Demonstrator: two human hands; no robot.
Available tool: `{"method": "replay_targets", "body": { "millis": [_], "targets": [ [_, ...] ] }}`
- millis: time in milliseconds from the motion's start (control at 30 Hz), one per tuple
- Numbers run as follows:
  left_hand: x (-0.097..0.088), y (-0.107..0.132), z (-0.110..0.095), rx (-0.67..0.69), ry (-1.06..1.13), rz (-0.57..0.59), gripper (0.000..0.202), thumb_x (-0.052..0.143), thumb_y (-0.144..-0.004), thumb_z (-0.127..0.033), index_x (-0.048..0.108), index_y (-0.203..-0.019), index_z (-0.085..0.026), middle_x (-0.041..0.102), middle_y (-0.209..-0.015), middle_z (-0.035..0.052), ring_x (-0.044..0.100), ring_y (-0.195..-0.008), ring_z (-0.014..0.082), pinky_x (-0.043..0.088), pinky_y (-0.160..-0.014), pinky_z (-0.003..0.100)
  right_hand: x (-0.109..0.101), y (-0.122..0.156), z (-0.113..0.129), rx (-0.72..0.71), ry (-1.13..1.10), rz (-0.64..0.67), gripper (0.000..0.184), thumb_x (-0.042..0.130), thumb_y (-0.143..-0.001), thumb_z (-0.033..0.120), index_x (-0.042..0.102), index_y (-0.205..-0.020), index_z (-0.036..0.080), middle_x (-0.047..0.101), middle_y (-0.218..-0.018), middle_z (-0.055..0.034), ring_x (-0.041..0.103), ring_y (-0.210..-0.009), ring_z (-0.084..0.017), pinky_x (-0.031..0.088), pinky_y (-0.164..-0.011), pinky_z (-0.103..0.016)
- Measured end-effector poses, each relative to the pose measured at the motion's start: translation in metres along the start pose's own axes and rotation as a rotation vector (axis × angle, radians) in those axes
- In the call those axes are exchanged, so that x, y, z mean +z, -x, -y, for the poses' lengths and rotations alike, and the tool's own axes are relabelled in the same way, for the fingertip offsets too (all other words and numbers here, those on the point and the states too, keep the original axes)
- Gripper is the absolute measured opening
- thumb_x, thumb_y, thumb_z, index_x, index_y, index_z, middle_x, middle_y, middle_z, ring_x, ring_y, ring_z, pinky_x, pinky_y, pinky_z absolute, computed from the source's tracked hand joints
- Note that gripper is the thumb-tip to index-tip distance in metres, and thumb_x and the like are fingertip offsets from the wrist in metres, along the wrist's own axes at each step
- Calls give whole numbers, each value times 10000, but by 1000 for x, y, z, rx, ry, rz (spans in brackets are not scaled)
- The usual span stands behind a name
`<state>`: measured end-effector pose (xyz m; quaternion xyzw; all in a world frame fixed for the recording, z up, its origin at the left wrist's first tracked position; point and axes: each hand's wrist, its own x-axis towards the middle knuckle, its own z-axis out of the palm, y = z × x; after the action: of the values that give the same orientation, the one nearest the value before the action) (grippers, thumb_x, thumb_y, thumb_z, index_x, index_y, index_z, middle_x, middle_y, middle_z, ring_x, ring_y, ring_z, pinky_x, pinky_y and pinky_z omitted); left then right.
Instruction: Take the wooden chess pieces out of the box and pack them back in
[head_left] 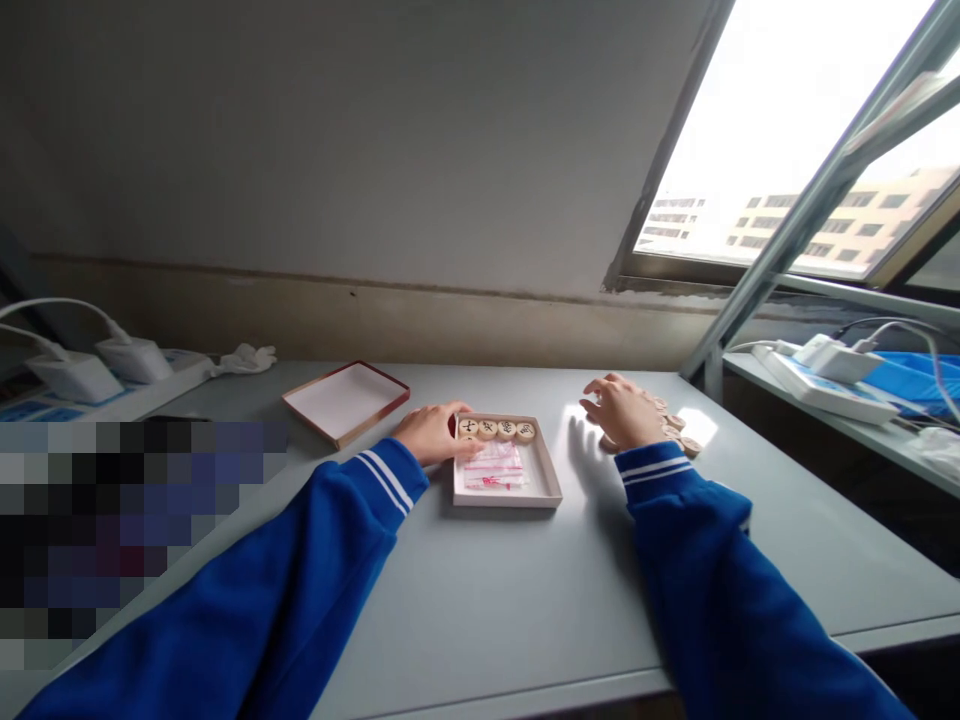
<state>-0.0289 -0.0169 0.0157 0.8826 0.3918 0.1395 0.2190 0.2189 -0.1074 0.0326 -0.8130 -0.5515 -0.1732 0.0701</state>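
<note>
My left hand (pixel 433 434) grips the left wall of a shallow white box (pixel 551 490), its thumb reaching over the rim. Along the box's far side sits a row of round wooden Chinese chess pieces (pixel 506 430) with dark characters. Another piece shows partly beside my thumb. In front of the row, inside the box, lies a clear plastic bag (pixel 495 470) with pink-red markings. My right hand (pixel 626 412) is over a loose pile of chess pieces (pixel 690 446) to the right of the box. Its fingers are apart and bent, with nothing visible in them, and it hides part of the pile.
A red-edged box lid (pixel 352 400) lies inside-up at the back left of the grey table (pixel 510 610). Power strips with chargers stand at the left (pixel 180 375) and on the right shelf (pixel 825 385). A metal frame post (pixel 795 225) rises at the back right.
</note>
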Motion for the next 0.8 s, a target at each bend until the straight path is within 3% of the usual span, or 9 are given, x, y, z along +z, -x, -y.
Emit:
{"method": "replay_targets", "body": {
  "millis": [167, 300, 467, 533, 633, 800],
  "targets": [
    [2, 1, -1, -14, 5, -27, 443, 568, -605, -483, 569, -966, -225, 644, -799, 24, 564, -721, 198, 371, -599, 249, 11, -2, -20, 0, -43, 34, 120, 589, -667, 334, 657, -679, 236, 616, -722, -54, 552, -719, -206, 384, -631, -319],
    [2, 2, -2, -10, -17, -26, 433, 540, -633, -509, 563, -965, -231, 641, -804, 23, 564, -735, 201, 369, -602, 248, -3, 0, -4, -66, -280, 1, 170, 564, -696, 364, 646, -763, 231, 630, -737, -38, 562, -702, -183, 400, -641, -304],
    [2, 1, -1, 14, -24, -5, 457, 429, -699, -571, 553, -973, -227, 639, -810, 36, 562, -780, 219, 370, -652, 272, -28, 16, 51, -530, -786, 163, 209, 568, -726, 310, 584, -906, 204, 624, -862, -14, 566, -732, -118, 428, -673, -240],
    [3, 0, 0, 21, -24, -6, 400, 377, -752, -514, 553, -972, -230, 640, -851, 40, 559, -821, 219, 369, -683, 277, -30, 24, 68, -649, -785, 202, 171, 581, -730, 276, 581, -882, 199, 617, -811, -5, 558, -713, -111, 425, -665, -235],
    [4, 0, 0, 28, -35, -22, 326, 340, -792, -417, 552, -960, -234, 639, -885, 38, 558, -843, 209, 367, -707, 276, -23, 32, 80, -689, -670, 161, 107, 563, -752, 221, 573, -855, 192, 596, -801, -13, 545, -696, -116, 417, -677, -258],
    [4, 3, -3, 30, -75, -32, 405, 382, -738, -543, 542, -932, -225, 634, -796, 39, 567, -787, 221, 376, -682, 289, -13, 35, 80, -687, -590, 127, 116, 561, -753, 183, 556, -869, 179, 536, -918, -52, 533, -732, -116, 405, -683, -253]
  ]
}}
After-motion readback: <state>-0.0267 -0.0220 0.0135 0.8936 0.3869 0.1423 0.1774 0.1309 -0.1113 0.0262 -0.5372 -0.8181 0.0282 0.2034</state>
